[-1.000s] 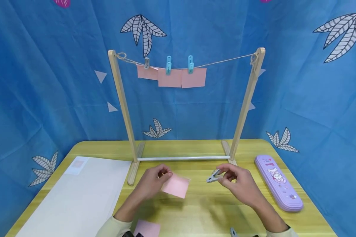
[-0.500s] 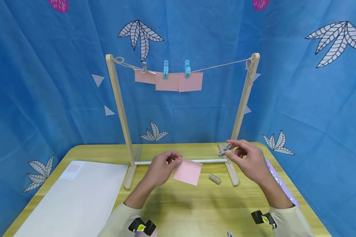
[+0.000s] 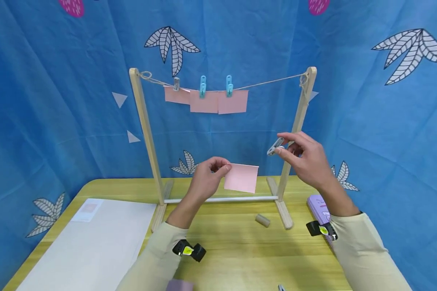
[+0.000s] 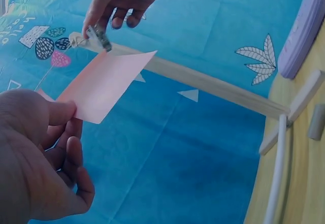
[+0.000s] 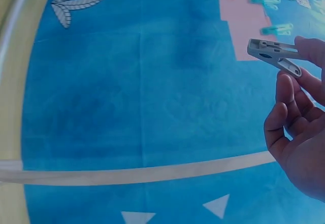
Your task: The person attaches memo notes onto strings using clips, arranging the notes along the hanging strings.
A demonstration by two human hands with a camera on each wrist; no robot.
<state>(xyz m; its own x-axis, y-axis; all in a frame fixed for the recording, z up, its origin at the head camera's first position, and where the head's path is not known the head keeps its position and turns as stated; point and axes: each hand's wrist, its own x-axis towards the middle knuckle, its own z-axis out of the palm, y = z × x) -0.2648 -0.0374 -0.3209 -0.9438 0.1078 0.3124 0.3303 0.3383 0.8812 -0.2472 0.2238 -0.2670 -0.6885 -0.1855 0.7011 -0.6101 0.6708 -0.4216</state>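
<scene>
Higher, I note on my feed, than a second ago: left hand (image 3: pixel 205 180) pinching pink paper (image 3: pixel 242 178); right hand (image 3: pixel 309 159) pinching grey clothespin (image 5: pixel 278 60).

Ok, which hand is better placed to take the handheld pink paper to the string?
Probably the left hand: it pinches the pink paper near one corner, leaving most of the top edge free. The right hand holds a gray clothespin, so it looks suited to clipping.

The note (image 3: pixel 241 178) looks like smooth, matt paper to me, the peg (image 3: pixel 275 146) like smooth plastic. The frame (image 3: pixel 147 129) is matt, pale wood, its string (image 3: pixel 273 81) rough and fibrous; the surface (image 3: pixel 236 250) shows faintly glossy wood grain, the curtain (image 3: pixel 58 101) creased cloth.
</scene>
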